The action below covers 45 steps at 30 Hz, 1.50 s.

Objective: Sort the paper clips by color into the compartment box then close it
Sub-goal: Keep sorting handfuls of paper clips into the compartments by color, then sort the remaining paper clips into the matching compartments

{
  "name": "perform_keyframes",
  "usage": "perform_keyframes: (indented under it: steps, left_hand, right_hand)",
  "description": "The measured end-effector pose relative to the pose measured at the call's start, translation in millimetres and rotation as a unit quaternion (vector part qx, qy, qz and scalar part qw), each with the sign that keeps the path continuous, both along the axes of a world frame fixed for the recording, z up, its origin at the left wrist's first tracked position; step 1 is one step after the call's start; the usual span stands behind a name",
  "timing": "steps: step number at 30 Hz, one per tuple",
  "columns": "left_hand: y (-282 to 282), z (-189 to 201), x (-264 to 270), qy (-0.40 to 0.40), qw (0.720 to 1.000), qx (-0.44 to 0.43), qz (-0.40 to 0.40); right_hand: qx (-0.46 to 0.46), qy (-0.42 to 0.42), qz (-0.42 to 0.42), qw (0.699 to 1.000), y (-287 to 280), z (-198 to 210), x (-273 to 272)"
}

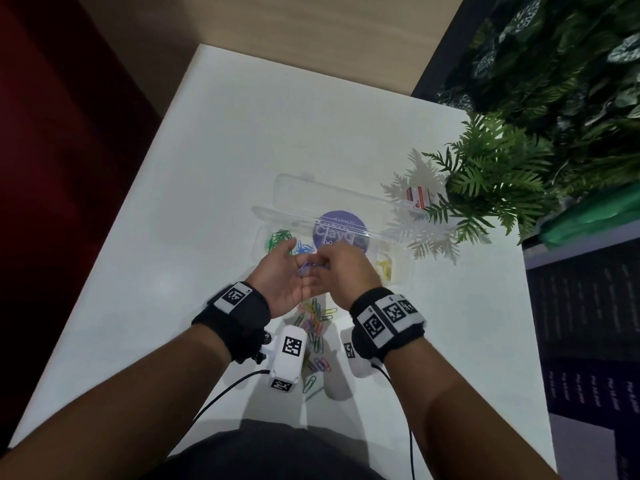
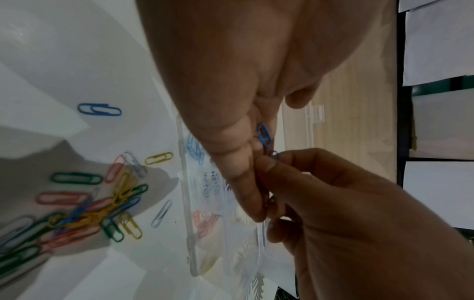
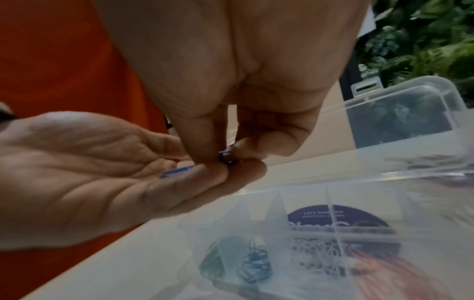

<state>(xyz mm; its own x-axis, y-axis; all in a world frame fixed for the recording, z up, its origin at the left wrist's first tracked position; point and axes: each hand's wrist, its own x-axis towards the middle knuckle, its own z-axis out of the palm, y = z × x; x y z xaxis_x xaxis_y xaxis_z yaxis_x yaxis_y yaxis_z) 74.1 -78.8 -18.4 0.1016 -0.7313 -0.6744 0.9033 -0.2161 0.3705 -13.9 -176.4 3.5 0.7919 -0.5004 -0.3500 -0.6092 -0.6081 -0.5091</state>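
Note:
A clear compartment box [image 1: 258, 239] lies with its lid [image 1: 332, 194] open on the white table. Its cells hold green clips [image 1: 278, 237], blue clips [image 3: 254, 262], white clips [image 3: 315, 251], red clips [image 3: 389, 278] and yellow clips [image 1: 385, 267]. Both hands meet just above the box's near edge. My left hand [image 1: 285, 271] is palm up and carries blue paper clips [image 3: 177, 171] on its relaxed fingers. My right hand [image 1: 343, 268] pinches one blue clip [image 3: 226, 158] between thumb and forefinger at the left fingertips. A mixed pile of loose clips [image 1: 315, 323] lies under my wrists.
A fern [image 1: 491, 178] overhangs the table's right side, with a small red and white carton [image 1: 419, 197] beneath it. A single blue clip [image 2: 98, 109] lies apart from the pile. The table's left edge meets a dark red surface.

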Motion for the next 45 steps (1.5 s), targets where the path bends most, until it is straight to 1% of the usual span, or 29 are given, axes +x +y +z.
perform_keyframes:
  steps: [2,3,4,5,7,8,10,13,15,18,20,23,25,27,28,29,30,31,32,33,34,35,36,37,39,41,43,45]
  left_hand:
    - [1.6,1.0,1.0,0.007,1.0,-0.005,0.004]
    - [2.1,2.4,1.7,0.013,1.0,-0.008,0.007]
    - [2.5,2.8,2.4,0.016,1.0,-0.013,0.006]
    - [2.4,4.1,2.9,0.016,1.0,-0.015,0.003]
    - [1.1,6.7,3.5,0.007,1.0,-0.009,-0.005]
    - [0.8,7.4,4.1,0.001,1.0,-0.005,-0.005]
    - [1.6,7.1,6.8,-0.008,1.0,-0.004,-0.001]
    - [4.8,5.1,10.9,-0.016,1.0,-0.008,-0.001]
    - [7.2,3.5,14.5,-0.027,1.0,-0.008,-0.007]
    - [10.6,3.0,21.2,-0.07,0.997,0.023,-0.017]
    - [12.9,1.8,24.0,-0.106,0.993,0.054,-0.008]
    - [17.0,2.0,25.5,-0.157,0.983,0.085,0.031]
    - [21.0,0.4,26.1,-0.193,0.975,0.103,0.039]
    - [27.0,-5.3,27.7,-0.254,0.958,0.13,0.021]
    - [30.8,-12.0,29.3,-0.298,0.943,0.148,-0.002]
    - [34.5,-19.5,30.6,-0.35,0.92,0.169,-0.041]
    - [38.4,-28.3,31.1,-0.407,0.888,0.189,-0.098]
    - [41.6,-36.8,30.8,-0.466,0.844,0.203,-0.172]
    - [42.9,-45.8,29.5,-0.517,0.79,0.21,-0.254]
    - [42.5,-53.0,26.2,-0.555,0.732,0.214,-0.332]
    - [40.5,-58.9,21.2,-0.582,0.68,0.214,-0.391]
    - [37.1,-63.3,14.9,-0.599,0.64,0.214,-0.432]
    - [33.6,-67.1,7.1,-0.611,0.607,0.214,-0.46]
    - [30.9,-69.8,-0.9,-0.625,0.58,0.212,-0.477]
    - [28.1,-74.6,-13.8,-0.661,0.54,0.204,-0.48]
    - [27.7,-79.4,-21.0,-0.687,0.513,0.193,-0.477]
    - [27.1,-81.5,-25.0,-0.695,0.504,0.17,-0.483]
    - [27.3,-80.9,-27.7,-0.687,0.512,0.127,-0.499]
  right_hand:
    - [0.047,-0.033,-0.043,0.997,-1.1,3.2,-0.8]
    - [0.072,-0.045,-0.051,0.995,0.4,5.6,-0.2]
    - [0.088,-0.049,-0.041,0.994,2.8,8.0,0.9]
    - [0.085,-0.041,-0.016,0.995,5.9,8.1,2.6]
    - [0.037,-0.024,0.026,0.999,9.9,6.6,7.1]
    - [0.018,-0.022,0.035,0.999,10.2,4.8,9.5]
    - [0.012,-0.018,0.044,0.999,9.8,1.2,12.9]
    - [0.04,-0.023,0.028,0.999,4.9,2.0,17.1]
    - [0.047,-0.04,-0.017,0.998,-1.1,2.7,21.9]
    - [0.046,-0.038,-0.09,0.994,-12.3,-3.4,32.0]
    - [0.037,-0.006,-0.102,0.994,-17.8,-10.1,38.4]
    - [0.017,0.045,-0.099,0.994,-20.1,-16.6,41.9]
    - [0.021,0.045,-0.11,0.993,-19.2,-16.5,36.2]
    - [0.044,0.017,-0.126,0.991,-16.3,-13.6,23.1]
    - [0.05,0.006,-0.124,0.991,-13.9,-12.5,14.4]
    - [0.048,0.005,-0.114,0.992,-10.9,-12.0,4.9]
    - [0.044,0.016,-0.097,0.994,-7.4,-13.9,-4.7]
    - [0.038,0.041,-0.078,0.995,-4.0,-18.2,-13.5]
    - [0.034,0.08,-0.059,0.994,-0.4,-24.9,-21.1]
    - [0.034,0.126,-0.044,0.99,3.4,-33.9,-27.8]
    - [0.034,0.169,-0.035,0.984,7.1,-43.4,-33.1]
    - [0.028,0.2,-0.031,0.979,10.8,-52.0,-37.0]
    - [0.014,0.217,-0.03,0.976,15.0,-59.6,-39.5]
    - [0.0,0.221,-0.03,0.975,19.7,-65.2,-41.2]
    - [-0.019,0.205,-0.023,0.978,30.5,-72.9,-43.2]
    - [-0.038,0.18,0.001,0.983,41.1,-77.9,-46.2]
    - [-0.038,0.153,0.029,0.987,50.3,-82.2,-52.1]
    - [-0.01,0.13,0.033,0.991,54.8,-86.0,-60.2]
